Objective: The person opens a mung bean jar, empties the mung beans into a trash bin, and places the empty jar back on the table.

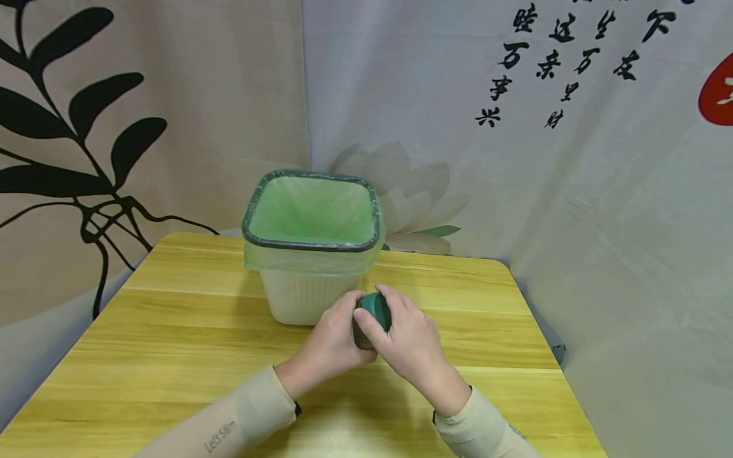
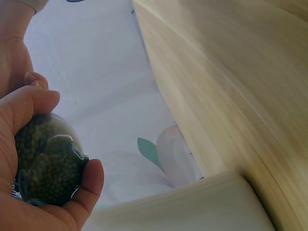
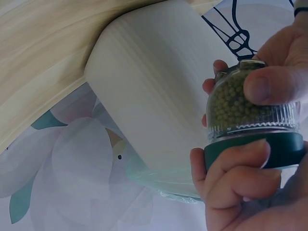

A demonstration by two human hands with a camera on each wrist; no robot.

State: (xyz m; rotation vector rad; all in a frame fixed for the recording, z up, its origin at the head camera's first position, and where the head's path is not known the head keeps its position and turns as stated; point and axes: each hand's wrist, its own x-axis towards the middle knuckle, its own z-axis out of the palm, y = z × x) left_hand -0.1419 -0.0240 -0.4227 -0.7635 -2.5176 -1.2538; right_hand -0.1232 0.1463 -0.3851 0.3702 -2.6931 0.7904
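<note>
Plainly, the jar (image 3: 245, 129) holds round green grains (image 3: 229, 103).

Pale glare on the tabletop (image 1: 338, 429); wrist views dimmer

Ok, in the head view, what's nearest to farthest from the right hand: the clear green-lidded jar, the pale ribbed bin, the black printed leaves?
1. Clear green-lidded jar, touching the right hand.
2. Pale ribbed bin, ahead, slightly left.
3. Black printed leaves, far left, behind.
</note>
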